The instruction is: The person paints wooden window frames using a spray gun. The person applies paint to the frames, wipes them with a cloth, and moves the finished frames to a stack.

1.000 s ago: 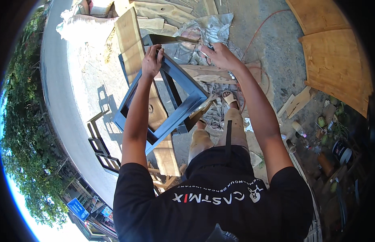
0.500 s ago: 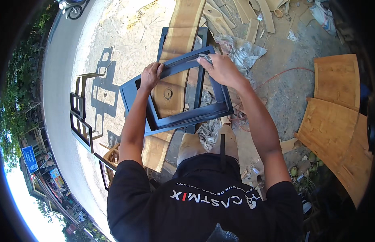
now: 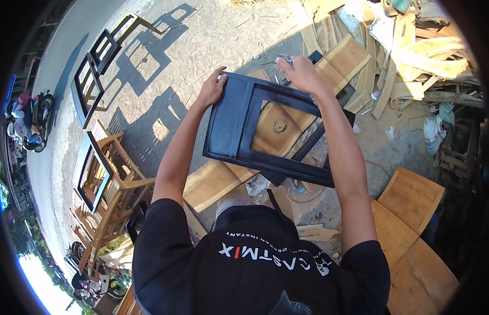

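A black-painted frame (image 3: 231, 121), with a solid panel at its left and an open window at its right, lies tilted in front of me. My left hand (image 3: 212, 90) is closed round its far left corner. Beyond the frame's far edge, my right hand (image 3: 302, 76) pinches a small grey piece (image 3: 284, 60), too small to make out its kind. My right forearm passes over the frame's right end. Through the window shows a wooden slab (image 3: 273, 144) with a round dark mark. The slab runs on beneath the frame, over a dark stand partly hidden from view.
Black frames (image 3: 92, 86) and a wooden bench (image 3: 121, 176) stand at the left, beside a road with a motorcycle (image 3: 40, 113). Offcuts (image 3: 407, 58) are piled at the far right. Wide brown boards (image 3: 407, 210) lie at the near right.
My view has swung round, and the black frame now appears turned. My left hand has shifted from the rail to the corner. My right hand has moved off the frame, past its far edge.
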Motion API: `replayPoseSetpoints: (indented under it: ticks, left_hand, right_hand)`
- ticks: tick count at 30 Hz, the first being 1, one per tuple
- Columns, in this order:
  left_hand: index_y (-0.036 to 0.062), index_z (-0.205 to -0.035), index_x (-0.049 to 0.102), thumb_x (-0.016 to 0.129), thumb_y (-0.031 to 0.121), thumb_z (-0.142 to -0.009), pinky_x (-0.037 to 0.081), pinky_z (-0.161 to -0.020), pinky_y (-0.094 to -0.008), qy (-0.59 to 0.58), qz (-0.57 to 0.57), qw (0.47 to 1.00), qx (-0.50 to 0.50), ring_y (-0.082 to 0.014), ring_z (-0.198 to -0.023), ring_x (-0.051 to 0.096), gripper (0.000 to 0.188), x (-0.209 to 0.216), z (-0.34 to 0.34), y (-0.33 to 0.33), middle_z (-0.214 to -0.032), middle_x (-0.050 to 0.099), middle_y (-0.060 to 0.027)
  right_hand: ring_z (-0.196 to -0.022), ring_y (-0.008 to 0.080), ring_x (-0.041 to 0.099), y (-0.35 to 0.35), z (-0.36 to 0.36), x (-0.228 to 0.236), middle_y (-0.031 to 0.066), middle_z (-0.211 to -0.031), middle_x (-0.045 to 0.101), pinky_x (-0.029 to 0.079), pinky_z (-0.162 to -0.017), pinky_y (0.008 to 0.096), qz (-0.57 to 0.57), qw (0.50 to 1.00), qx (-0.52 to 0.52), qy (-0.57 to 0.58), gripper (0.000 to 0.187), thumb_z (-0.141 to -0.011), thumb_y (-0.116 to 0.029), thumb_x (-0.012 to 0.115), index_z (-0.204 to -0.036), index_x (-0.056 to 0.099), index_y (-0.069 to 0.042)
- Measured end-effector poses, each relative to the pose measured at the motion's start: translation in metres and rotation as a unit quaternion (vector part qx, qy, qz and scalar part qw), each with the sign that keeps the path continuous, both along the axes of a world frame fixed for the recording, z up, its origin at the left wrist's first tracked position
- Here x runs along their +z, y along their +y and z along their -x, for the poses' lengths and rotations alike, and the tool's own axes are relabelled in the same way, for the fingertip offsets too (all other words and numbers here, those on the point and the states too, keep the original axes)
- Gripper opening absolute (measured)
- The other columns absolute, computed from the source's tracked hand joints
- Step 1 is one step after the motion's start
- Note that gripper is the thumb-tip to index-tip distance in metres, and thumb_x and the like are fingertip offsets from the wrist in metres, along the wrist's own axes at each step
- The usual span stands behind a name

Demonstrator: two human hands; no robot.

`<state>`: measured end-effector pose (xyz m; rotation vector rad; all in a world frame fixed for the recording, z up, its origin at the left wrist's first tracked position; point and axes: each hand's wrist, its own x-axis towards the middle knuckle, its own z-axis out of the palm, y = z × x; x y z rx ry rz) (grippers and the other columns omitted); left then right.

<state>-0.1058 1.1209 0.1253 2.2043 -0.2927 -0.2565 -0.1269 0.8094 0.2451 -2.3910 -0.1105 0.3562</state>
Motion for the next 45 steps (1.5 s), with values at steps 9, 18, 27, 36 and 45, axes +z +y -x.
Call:
replayPoseSetpoints:
  ticks: [9, 18, 27, 36, 45]
  left_hand:
    - [0.0030, -0.155, 0.032, 0.043, 0.027, -0.108, 0.033, -0.116, -0.0376, 0.068, 0.120, 0.989, 0.058, -0.0337, -0.143, 0.042, 0.054, -0.001, 0.117, 0.046, -0.152, 0.045, -0.0229]
    - [0.0010, -0.152, 0.038, 0.056, 0.019, -0.102, 0.037, -0.115, -0.0413, 0.015, 0.038, 0.984, 0.171, -0.0377, -0.141, 0.044, 0.056, 0.010, 0.247, 0.065, -0.150, 0.047, -0.0253]
    - [0.0022, -0.149, 0.042, 0.061, 0.019, -0.099, 0.033, -0.116, -0.0460, -0.012, 0.057, 0.941, 0.334, -0.0396, -0.141, 0.040, 0.056, 0.004, 0.274, 0.024, -0.150, 0.042, -0.0259]
    - [0.0089, -0.150, 0.043, 0.057, 0.032, -0.099, 0.022, -0.119, -0.0585, -0.183, -0.262, 0.944, 0.086, -0.0468, -0.150, 0.019, 0.058, 0.025, 0.268, -0.052, -0.161, 0.024, -0.0238]
    - [0.0100, -0.135, 0.057, 0.064, 0.029, -0.095, 0.035, -0.115, -0.0495, -0.179, -0.143, 0.909, -0.347, -0.0332, -0.139, 0.044, 0.045, 0.008, 0.299, -0.141, -0.143, 0.052, -0.0140]
  right_hand:
    - [-0.082, 0.0417, 0.069, 0.090, 0.049, 0.043, 0.0263, -0.079, 0.068, 0.052, -0.075, 0.0479, 0.127, 0.984, 0.120, -0.038, 0.054, -0.101, -0.045, 0.053, -0.088, 0.068, 0.005]
    - [-0.086, 0.0466, 0.067, 0.075, 0.136, 0.045, 0.0301, -0.079, 0.066, 0.052, -0.079, 0.0507, 0.050, 0.973, 0.224, 0.026, 0.049, -0.102, -0.041, 0.053, -0.094, 0.070, 0.004]
    - [-0.086, 0.0456, 0.067, 0.009, 0.202, 0.027, 0.0278, -0.085, 0.069, 0.052, -0.080, 0.0516, 0.112, 0.964, 0.220, 0.095, 0.048, -0.101, -0.041, 0.055, -0.091, 0.070, 0.003]
    - [-0.079, 0.0469, 0.066, 0.017, 0.157, -0.003, 0.0269, -0.080, 0.067, 0.052, -0.069, 0.0514, 0.066, 0.992, -0.031, -0.103, 0.047, -0.103, -0.041, 0.051, -0.093, 0.065, 0.003]
    - [-0.085, 0.0404, 0.067, -0.145, 0.278, 0.039, 0.0231, -0.081, 0.069, 0.052, -0.075, 0.0492, 0.164, 0.983, 0.022, 0.086, 0.051, -0.103, -0.043, 0.051, -0.092, 0.067, 0.004]
